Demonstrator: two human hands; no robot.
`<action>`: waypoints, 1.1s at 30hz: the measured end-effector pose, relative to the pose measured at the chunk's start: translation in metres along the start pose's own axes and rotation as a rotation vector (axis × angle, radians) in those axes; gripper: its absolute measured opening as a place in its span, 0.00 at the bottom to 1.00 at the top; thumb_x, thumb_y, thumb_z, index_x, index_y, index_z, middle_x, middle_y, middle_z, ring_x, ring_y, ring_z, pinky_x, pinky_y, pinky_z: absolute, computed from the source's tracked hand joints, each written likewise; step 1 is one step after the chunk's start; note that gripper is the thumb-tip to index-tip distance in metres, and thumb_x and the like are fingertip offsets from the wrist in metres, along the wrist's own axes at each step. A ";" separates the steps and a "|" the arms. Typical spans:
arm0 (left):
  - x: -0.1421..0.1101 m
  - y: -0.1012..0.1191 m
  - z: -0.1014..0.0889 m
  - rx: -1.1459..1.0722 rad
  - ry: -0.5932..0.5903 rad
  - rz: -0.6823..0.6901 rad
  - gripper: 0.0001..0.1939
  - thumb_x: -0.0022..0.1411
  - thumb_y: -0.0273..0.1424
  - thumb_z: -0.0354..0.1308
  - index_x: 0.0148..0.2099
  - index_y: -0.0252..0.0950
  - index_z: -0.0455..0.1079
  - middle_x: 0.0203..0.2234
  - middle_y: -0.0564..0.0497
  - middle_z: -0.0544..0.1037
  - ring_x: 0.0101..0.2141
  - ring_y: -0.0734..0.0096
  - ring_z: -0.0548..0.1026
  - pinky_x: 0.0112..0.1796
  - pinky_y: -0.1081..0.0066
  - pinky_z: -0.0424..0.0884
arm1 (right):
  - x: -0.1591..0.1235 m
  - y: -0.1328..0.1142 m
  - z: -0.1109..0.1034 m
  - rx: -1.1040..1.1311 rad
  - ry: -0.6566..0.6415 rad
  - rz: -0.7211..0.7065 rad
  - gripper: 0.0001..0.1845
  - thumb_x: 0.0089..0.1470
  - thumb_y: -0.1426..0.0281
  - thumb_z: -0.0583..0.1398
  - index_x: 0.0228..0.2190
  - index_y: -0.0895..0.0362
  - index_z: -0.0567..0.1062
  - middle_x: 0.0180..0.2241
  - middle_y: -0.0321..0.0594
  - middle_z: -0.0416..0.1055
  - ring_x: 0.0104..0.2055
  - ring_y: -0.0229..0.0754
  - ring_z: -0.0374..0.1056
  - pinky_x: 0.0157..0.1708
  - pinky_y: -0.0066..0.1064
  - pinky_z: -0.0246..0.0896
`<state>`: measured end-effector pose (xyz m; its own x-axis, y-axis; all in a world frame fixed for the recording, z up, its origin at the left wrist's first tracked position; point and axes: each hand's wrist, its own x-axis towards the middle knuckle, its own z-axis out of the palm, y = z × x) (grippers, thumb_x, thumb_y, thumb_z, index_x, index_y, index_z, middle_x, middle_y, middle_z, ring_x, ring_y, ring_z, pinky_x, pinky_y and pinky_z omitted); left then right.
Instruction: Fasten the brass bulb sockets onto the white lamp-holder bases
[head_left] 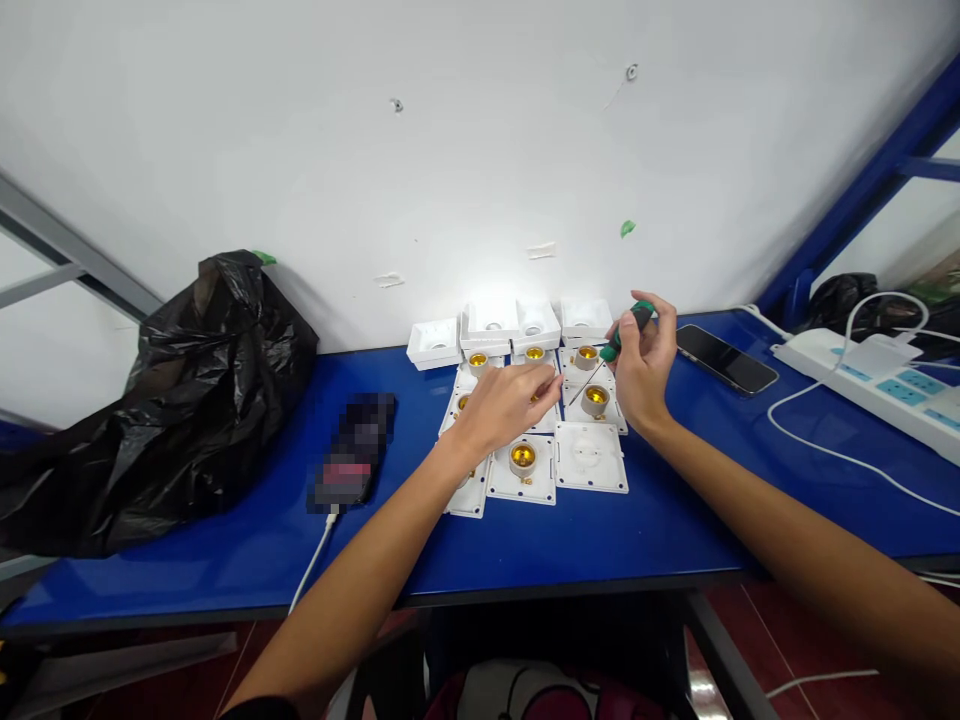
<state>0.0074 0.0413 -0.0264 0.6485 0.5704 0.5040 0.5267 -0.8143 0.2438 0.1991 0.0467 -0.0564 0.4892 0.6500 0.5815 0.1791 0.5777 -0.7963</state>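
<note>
Several white square lamp-holder plates with brass sockets [522, 466] lie in rows on the blue table [225, 560]. My left hand [506, 400] rests palm down over one of the plates, fingers curled and pressing on it. My right hand [641, 365] is closed round a green-handled screwdriver [628, 325], whose thin shaft slants down left towards the plate under my left fingers. One plate [590, 455] at the front right lies face down without a visible socket.
White plastic covers [491, 322] stand along the wall behind the plates. A black plastic bag [172, 400] fills the table's left. A dark phone [726, 358] and a white power strip [885, 385] with cables lie right. A blurred dark object [356, 450] with a white cable lies left of the plates.
</note>
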 end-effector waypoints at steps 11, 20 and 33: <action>-0.009 -0.002 0.012 -0.002 0.140 0.007 0.21 0.72 0.30 0.49 0.24 0.37 0.63 0.17 0.58 0.68 0.18 0.80 0.63 0.23 0.72 0.56 | -0.019 -0.010 0.009 0.065 -0.055 0.002 0.15 0.64 0.63 0.59 0.51 0.48 0.66 0.27 0.32 0.66 0.24 0.36 0.63 0.21 0.27 0.63; -0.009 -0.003 0.015 0.027 0.259 0.068 0.22 0.71 0.33 0.50 0.23 0.37 0.63 0.15 0.58 0.67 0.17 0.79 0.62 0.22 0.72 0.57 | -0.024 -0.007 0.008 0.028 -0.082 -0.172 0.16 0.64 0.64 0.60 0.52 0.48 0.67 0.30 0.34 0.66 0.27 0.37 0.65 0.24 0.30 0.67; -0.010 -0.002 0.013 0.091 0.432 0.174 0.19 0.68 0.29 0.53 0.23 0.38 0.60 0.15 0.59 0.66 0.17 0.80 0.61 0.20 0.72 0.56 | -0.041 -0.010 0.008 0.012 -0.182 -0.483 0.24 0.60 0.69 0.63 0.56 0.46 0.67 0.44 0.38 0.69 0.34 0.38 0.71 0.30 0.34 0.73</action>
<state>0.0072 0.0391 -0.0429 0.4537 0.3143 0.8339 0.4895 -0.8699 0.0615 0.1709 0.0180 -0.0708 0.1959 0.3823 0.9030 0.3379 0.8382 -0.4282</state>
